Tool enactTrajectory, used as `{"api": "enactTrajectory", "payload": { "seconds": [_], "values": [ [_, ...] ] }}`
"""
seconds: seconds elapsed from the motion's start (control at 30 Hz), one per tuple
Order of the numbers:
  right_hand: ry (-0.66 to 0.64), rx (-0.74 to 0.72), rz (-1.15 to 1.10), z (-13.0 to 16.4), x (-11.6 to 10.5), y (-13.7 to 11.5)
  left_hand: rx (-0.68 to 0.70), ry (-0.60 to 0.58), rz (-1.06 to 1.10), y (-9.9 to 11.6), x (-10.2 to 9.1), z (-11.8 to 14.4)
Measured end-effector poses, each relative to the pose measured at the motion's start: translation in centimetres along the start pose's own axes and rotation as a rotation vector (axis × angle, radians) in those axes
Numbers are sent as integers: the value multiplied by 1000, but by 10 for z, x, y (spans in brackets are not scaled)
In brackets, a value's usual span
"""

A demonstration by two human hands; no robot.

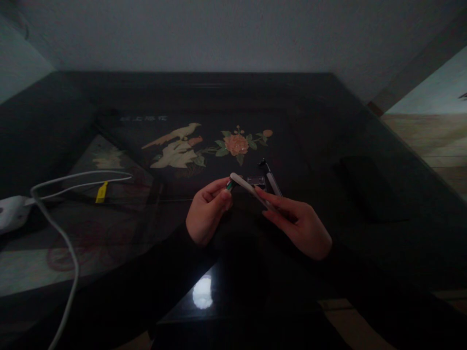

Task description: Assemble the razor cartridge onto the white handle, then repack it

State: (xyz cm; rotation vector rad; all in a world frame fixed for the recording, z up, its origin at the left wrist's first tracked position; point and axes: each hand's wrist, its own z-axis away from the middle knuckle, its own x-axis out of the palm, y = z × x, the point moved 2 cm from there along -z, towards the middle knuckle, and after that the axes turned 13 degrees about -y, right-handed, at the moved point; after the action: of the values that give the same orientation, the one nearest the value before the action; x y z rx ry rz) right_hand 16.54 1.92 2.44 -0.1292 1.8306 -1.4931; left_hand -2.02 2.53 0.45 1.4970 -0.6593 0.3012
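Left forearm [164,272] and right forearm [368,296] (both dark-sleeved, detail lost in shadow) converge from below. Left hand [207,211]: fingers curled, thumb pressed in a pinch. Right hand [301,228]: digits extended leftward, gripping. Hands near, not touching.

The tabletop [310,97] is near-black, patterned at ten o'clock with cream birds [173,158] and at twelve with a coral-pink flower [236,145] — its leaves [222,151] dull green. At centre, the strip [243,183] is off-white, the piece [229,184] by its tip green; the slender item [273,182] at three, black and grey — at nine, white cable [91,171], yellow tag [101,193].
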Motion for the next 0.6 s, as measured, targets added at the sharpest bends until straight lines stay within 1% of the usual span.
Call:
{"api": "enactTrajectory", "payload": {
  "seconds": [0.13, 0.3, 0.6],
  "values": [
    [-20, -25, -13, 3, 3, -4, -12, -18, 10, 0, 0, 0],
    [-42, -51, -65, 5, 6, -6, -15, 19, 39, -1, -1, -2],
    [-20, -9, -11, 2, 1, -2, -28, -2, 11, 1, 1, 0]
  ]
}}
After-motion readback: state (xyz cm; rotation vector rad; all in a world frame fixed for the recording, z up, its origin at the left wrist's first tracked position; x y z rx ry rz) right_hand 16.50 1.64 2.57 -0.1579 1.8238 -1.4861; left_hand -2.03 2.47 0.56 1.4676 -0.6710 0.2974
